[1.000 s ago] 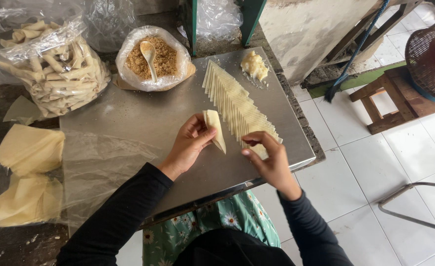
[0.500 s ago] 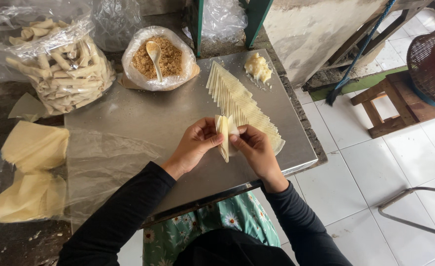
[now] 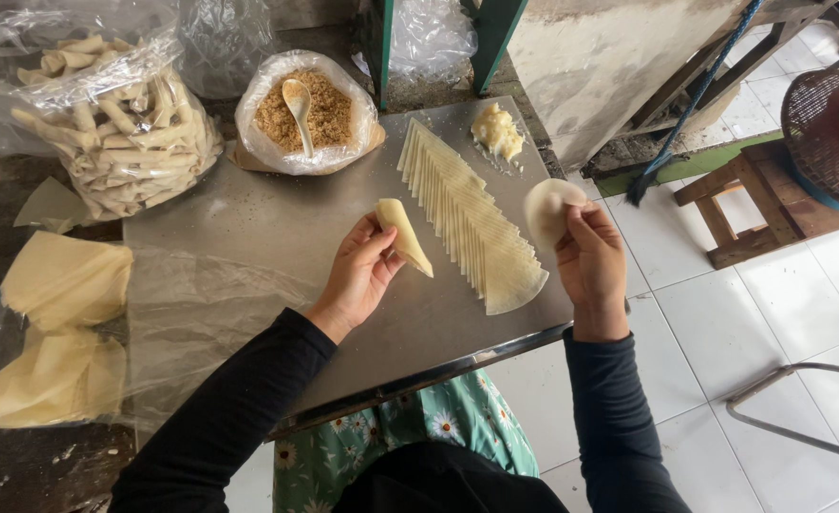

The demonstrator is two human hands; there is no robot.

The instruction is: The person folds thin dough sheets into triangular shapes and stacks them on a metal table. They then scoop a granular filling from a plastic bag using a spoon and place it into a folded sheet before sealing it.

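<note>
- Holding a thin folded wrapper (image 3: 403, 235), the left hand (image 3: 358, 275) pinches its upper end between thumb and fingertips; the pointed lower end hangs free, just past the thumb.
- Judging by its look, this wrapper is very light, soft and limp, and it would tear easily; I think the best grip is a gentle pinch at the thick folded end, not at the thin tip.
- The right hand (image 3: 590, 258) holds a round wrapper sheet (image 3: 545, 209). The fingers are curled loosely behind it and the thumb lies on its near edge, so most of the sheet stands above the fingertips.
- Both pieces are pale cream, smooth and a little translucent.
- Between the two hands, a fanned row of wrappers (image 3: 471, 223) lies on the metal tray (image 3: 248, 237).
- Beyond the left fingers stands a bag of brown filling (image 3: 329, 119) with a spoon (image 3: 299, 104).
</note>
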